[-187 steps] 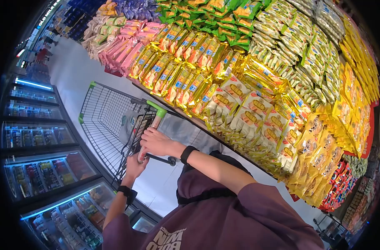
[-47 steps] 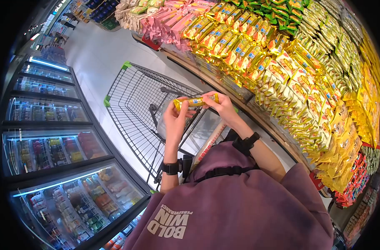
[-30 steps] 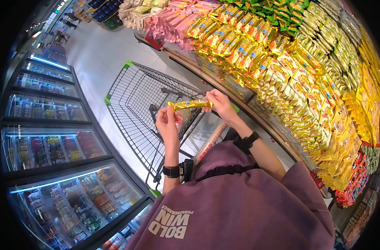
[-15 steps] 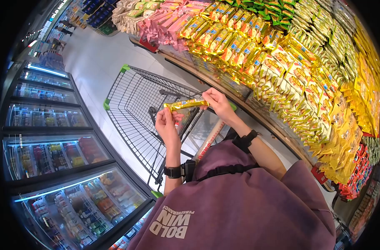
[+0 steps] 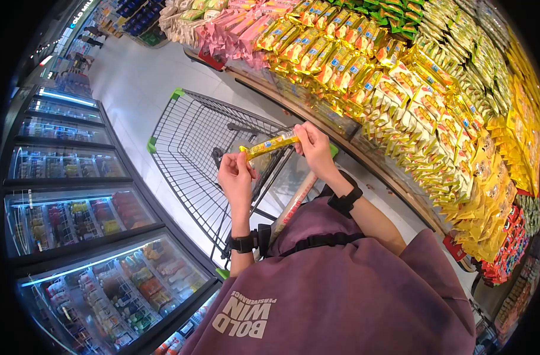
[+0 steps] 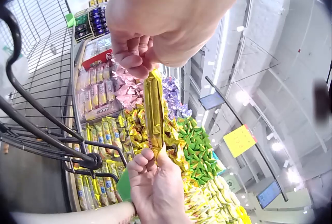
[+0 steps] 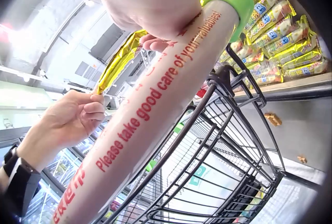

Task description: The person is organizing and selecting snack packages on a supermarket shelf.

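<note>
A slim snack bar in a shiny gold wrapper [image 5: 272, 145] is stretched between both hands above the shopping cart [image 5: 190, 139]. My left hand [image 5: 235, 177] pinches one end between thumb and fingers. At the other end, my right hand [image 5: 315, 151] pinches the wrapper, and that end sits higher in the head view. The left wrist view shows the plain gold side of the snack bar [image 6: 154, 110]. The cart's handle [image 7: 155, 97] runs below the hands and hides part of the right fingers in the right wrist view.
A long display [image 5: 347, 65] heaped with gold, pink, green and white snack packs stands along the right. Glass-topped freezers [image 5: 116, 290] line the left. Pale floor [image 5: 125, 77] runs ahead between them. A clear bag lies inside the cart.
Both hands were on the cart handle at first; later they hold the snack bar. Since then the hands have spread apart along it, and its right end has risen slightly.
</note>
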### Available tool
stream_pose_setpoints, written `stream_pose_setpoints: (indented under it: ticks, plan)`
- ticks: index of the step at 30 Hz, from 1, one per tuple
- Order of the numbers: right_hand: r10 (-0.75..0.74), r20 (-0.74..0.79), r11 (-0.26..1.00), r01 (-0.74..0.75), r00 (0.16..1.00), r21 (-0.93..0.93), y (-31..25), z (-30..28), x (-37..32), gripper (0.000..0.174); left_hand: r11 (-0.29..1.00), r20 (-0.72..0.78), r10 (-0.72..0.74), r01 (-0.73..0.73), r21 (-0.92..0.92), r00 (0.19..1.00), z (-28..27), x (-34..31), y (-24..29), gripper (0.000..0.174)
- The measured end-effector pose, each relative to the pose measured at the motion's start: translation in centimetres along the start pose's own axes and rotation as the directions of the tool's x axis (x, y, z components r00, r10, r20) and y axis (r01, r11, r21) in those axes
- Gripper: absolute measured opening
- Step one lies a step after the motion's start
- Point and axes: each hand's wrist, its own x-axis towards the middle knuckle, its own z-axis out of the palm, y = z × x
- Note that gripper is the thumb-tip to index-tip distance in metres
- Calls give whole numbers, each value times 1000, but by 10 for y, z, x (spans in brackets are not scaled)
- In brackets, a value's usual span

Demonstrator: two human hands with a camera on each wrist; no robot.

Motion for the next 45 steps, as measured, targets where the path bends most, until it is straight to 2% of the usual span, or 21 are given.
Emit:
stream_pose_setpoints:
  ticks: [2,4,7,10,13,16,19,20,22,23,27,30,33,36,37,38,39,40,41,42,45]
  plan:
    - [-12,-37,1000,12,999,13,3,-1,3,32,999,14,42,-42,7,999,2,3,-1,20]
    - [-25,1,1000,25,1000,3,4,-3,5,31,995,28,99,-99,-7,995,2,8,-7,18]
    - [-22,33,999,21,999,34,6,-3,7,31,956,-40,-13,1,-293,999,7,11,-3,17]
    - [-14,72,999,10,997,54,8,-5,8,30,941,39,-81,89,-326,996,10,6,13,19]
    - [5,134,998,-13,991,58,6,-6,7,28,976,173,-83,115,-185,982,6,9,1,24]
    - [29,140,993,-45,990,107,3,-3,6,25,973,24,59,-52,-227,998,16,5,4,25]
    - [92,133,983,-111,987,149,-7,2,4,25,910,-37,415,-415,7,909,19,4,8,19]
    - [118,135,978,-139,984,157,-10,4,4,26,884,21,455,-454,110,890,20,2,11,16]
    - [163,239,974,-196,957,118,-6,1,7,27,792,148,510,-530,302,847,20,-2,18,12]
    - [186,289,970,-222,939,96,-4,-1,8,28,755,193,558,-590,285,807,25,-1,14,12]
    - [155,326,966,-212,933,148,3,-11,11,31,732,348,532,-626,269,772,40,-11,16,11]
    - [144,322,951,-220,936,215,2,-12,11,32,643,371,609,-710,287,701,42,-12,21,16]
    - [158,390,944,-255,907,211,-2,-11,11,32,885,285,391,-442,143,875,42,-12,20,27]
    - [126,504,954,-243,855,174,5,-15,12,31,965,175,226,-244,93,958,40,-7,13,36]
    - [93,542,960,-219,835,172,4,-13,13,31,984,164,178,-177,-18,970,41,-2,8,43]
    - [64,575,967,-194,815,167,3,-14,14,31,992,155,125,-119,-48,980,37,0,4,42]
    - [38,575,978,-150,817,147,3,-12,13,32,995,157,72,-59,-81,985,33,1,2,42]
    - [53,505,988,-119,861,99,11,-7,11,29,993,169,19,1,-118,985,31,3,2,42]
    - [76,547,986,-146,834,85,10,-8,10,28,984,174,4,27,-179,985,30,7,0,42]
    - [98,588,982,-173,803,72,9,-10,9,27,981,175,-86,114,-157,981,25,5,1,37]
    - [64,595,996,-86,801,10,7,-9,9,28,976,231,-90,132,-174,969,14,9,-16,29]
